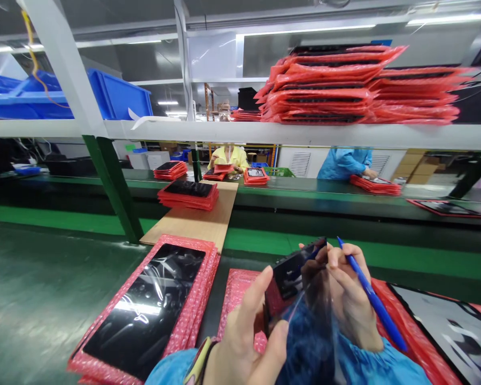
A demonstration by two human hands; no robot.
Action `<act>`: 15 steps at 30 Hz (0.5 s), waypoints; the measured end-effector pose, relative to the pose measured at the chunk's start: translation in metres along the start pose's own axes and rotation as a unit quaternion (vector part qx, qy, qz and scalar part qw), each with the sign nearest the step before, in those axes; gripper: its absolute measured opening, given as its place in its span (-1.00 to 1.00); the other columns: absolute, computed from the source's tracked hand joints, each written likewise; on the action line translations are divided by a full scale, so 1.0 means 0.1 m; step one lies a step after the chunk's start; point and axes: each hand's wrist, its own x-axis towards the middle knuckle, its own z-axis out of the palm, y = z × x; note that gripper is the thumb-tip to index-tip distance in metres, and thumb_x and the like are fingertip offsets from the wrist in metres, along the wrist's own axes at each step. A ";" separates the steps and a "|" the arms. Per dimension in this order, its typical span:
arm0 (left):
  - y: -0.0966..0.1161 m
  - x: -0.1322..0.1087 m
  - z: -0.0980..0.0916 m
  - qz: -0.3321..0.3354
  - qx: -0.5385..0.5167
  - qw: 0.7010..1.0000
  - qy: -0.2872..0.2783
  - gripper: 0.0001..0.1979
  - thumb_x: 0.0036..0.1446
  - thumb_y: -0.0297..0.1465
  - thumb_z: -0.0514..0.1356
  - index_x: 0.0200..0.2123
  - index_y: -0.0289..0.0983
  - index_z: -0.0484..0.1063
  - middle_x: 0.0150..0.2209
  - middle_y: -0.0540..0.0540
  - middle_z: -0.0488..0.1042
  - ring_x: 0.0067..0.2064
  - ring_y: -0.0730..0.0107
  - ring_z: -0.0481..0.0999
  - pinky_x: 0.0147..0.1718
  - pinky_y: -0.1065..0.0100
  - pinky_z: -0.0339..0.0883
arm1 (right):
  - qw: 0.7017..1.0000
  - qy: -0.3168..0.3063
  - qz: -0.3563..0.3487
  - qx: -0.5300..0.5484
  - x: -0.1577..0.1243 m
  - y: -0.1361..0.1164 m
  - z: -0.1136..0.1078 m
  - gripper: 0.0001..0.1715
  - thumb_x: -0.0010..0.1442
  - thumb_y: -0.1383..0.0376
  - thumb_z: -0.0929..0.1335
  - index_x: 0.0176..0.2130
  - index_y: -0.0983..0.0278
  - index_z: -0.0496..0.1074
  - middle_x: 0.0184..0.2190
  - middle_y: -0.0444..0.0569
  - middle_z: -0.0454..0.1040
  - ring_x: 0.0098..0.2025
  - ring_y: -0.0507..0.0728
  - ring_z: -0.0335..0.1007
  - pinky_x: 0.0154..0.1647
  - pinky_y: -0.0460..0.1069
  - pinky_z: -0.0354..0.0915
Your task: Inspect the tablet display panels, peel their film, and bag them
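Panel in hand: a dark glossy panel is up off the table, tilted on edge between both hands, close under the camera.
Left hand: the left hand grips the panel's near left edge, thumb up along its face, fingers wrapped behind. Clenched on it, no doubt.
Right hand: the right hand sits at the panel's far right corner, fingertips pinching there, and it also carries a blue pen slanting down to the right across the knuckles.
Key relation: the panel's long axis runs from lower left to upper right, from one hand towards the other; the left hand takes most of the hold, the right only the top corner.
Film: a clear sheet hangs over the panel's lower right; whether it is stuck on or loose, I cannot tell.
Beneath: a pink bubble-wrap sleeve lies on the green table right under the hands.
Left neighbour: a stack of bagged panels just beside the left forearm, long axis running away from the camera.
Right neighbour: another bagged panel lies just past the right sleeve, close to the pen tip.
Further off: a wooden board carries a small stack; the shelf above holds a high pile of red bags.
Others: people in yellow and blue work across the line, well apart.
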 end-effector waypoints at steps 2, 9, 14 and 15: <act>0.04 0.07 -0.02 -0.004 -0.024 1.000 -0.018 -0.41 0.20 -0.37 0.16 0.29 -0.16 0.16 -0.04 -0.24 0.54 -0.06 0.09 0.56 -0.03 0.18 0.43 | 1.000 0.010 0.017 -0.015 0.00 -0.02 0.03 -0.55 -0.13 0.32 0.52 -0.24 0.11 0.33 -0.49 -0.23 0.30 -0.26 0.15 0.37 0.18 0.30 0.12; 0.08 0.30 -0.19 -0.031 -0.132 0.982 -0.131 -0.34 0.25 -0.22 0.10 0.36 -0.10 -0.06 -0.01 -0.20 0.50 -0.01 0.06 0.51 -0.01 0.06 0.37 | 0.994 0.038 0.100 -0.017 0.02 -0.02 0.05 -0.58 -0.21 0.35 0.52 -0.31 0.16 0.36 -0.52 -0.26 0.30 -0.38 0.05 0.36 0.17 0.14 0.19; 0.05 0.40 -0.17 -0.080 -0.209 0.973 -0.056 -0.42 0.24 -0.22 0.07 0.31 -0.13 0.09 -0.19 -0.12 0.56 -0.13 0.14 0.56 -0.09 0.12 0.40 | 0.982 0.108 0.156 0.013 -0.02 -0.02 -0.02 -0.58 -0.11 0.32 0.48 -0.20 0.12 0.40 -0.36 -0.18 0.48 -0.12 0.13 0.47 0.16 0.19 0.27; 0.06 0.42 -0.16 -0.089 -0.216 0.971 -0.044 -0.44 0.24 -0.24 0.06 0.30 -0.13 0.11 -0.21 -0.12 0.57 -0.15 0.15 0.56 -0.11 0.13 0.41 | 0.979 0.125 0.163 0.005 -0.02 -0.03 -0.02 -0.59 -0.11 0.31 0.47 -0.19 0.12 0.41 -0.31 -0.15 0.51 -0.09 0.16 0.47 0.15 0.22 0.28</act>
